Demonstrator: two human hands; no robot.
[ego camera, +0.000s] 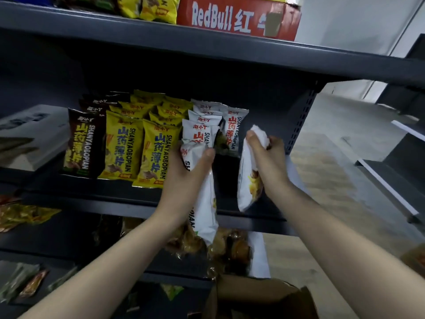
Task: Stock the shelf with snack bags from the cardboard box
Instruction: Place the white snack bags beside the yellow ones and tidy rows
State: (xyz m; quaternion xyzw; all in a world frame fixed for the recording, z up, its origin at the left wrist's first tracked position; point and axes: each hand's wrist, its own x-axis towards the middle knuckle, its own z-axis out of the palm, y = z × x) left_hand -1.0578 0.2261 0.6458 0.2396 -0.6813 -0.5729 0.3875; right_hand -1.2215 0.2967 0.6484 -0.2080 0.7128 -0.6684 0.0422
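The shelf (128, 204) stands just beyond our hands, the cardboard box (257, 293) below them. We are mid-placing: our left hand (184, 178) grips one white snack bag (204, 203), our right hand (269, 160) a second white bag (247, 180). Next, we judge, both need standing upright against the white row (234, 125) ahead.

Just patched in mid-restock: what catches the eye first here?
The left hand grips one white plastic snack bag and the right hand another white bag, mid-frame before the dark grey metal shelf. Bright yellow snack bags stand left of them; a red RedBull cardboard carton sits above.
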